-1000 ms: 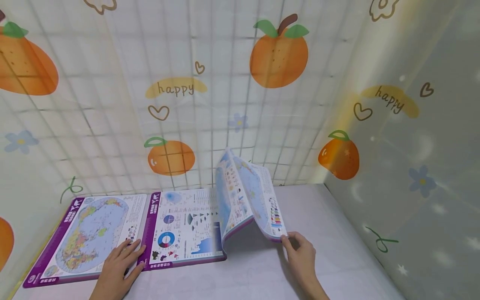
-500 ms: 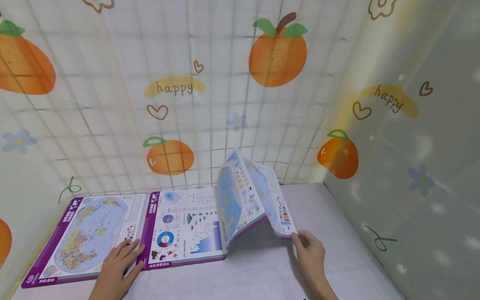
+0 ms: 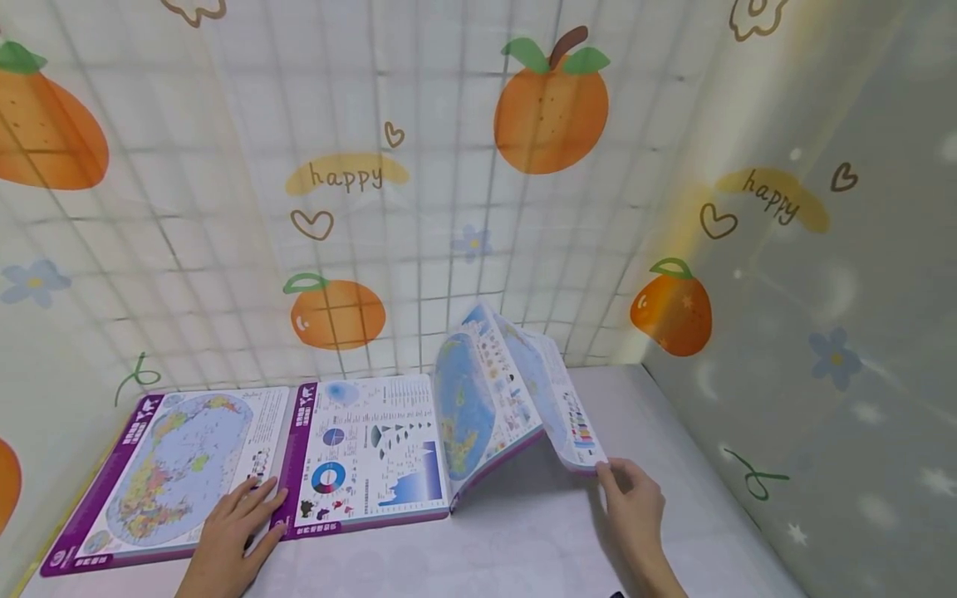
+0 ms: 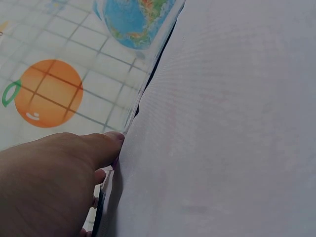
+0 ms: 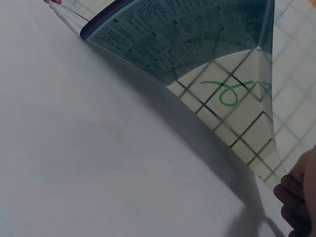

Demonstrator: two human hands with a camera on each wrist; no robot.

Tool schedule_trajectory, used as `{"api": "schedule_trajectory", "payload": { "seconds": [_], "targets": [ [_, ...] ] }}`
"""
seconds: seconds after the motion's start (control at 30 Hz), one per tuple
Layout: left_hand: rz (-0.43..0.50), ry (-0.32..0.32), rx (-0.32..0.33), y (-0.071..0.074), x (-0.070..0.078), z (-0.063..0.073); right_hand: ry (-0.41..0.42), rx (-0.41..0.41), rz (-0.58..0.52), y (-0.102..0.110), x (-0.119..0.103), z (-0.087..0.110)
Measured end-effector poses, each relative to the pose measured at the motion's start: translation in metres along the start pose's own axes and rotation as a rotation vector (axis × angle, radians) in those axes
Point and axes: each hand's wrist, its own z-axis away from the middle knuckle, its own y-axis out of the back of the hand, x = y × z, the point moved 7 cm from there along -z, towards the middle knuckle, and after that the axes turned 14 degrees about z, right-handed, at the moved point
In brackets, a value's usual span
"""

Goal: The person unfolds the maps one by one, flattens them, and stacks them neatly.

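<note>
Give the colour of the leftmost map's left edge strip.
The strip is purple, clearest in the head view.

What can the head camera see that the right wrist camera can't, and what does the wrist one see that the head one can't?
Only the head view shows the word "happy" and the blue ring chart.

Only the right wrist view shows the underside of the lifted map, covered in small writing.

Both show the right hand, part of the lifted map and the pale tabletop.
</note>
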Motion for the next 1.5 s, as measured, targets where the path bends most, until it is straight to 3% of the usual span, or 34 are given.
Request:
{"api": "schedule_trajectory", "payload": {
  "seconds": [0.73,1.2,1.5],
  "targets": [
    [-0.008,-0.077,0.059,0.001,0.001,0.001,-0.076,0.062,0.035,0.021,0.032,-0.016],
    [-0.008,-0.003,-0.002,-0.003,-0.002,0.001,-0.16,0.057,0.021,0.031,0.049,-0.024],
    [-0.012,-0.007,0.001,-0.003,-0.002,0.001,-0.183,0.057,0.01,0.039,0.064,-0.032]
  ]
}}
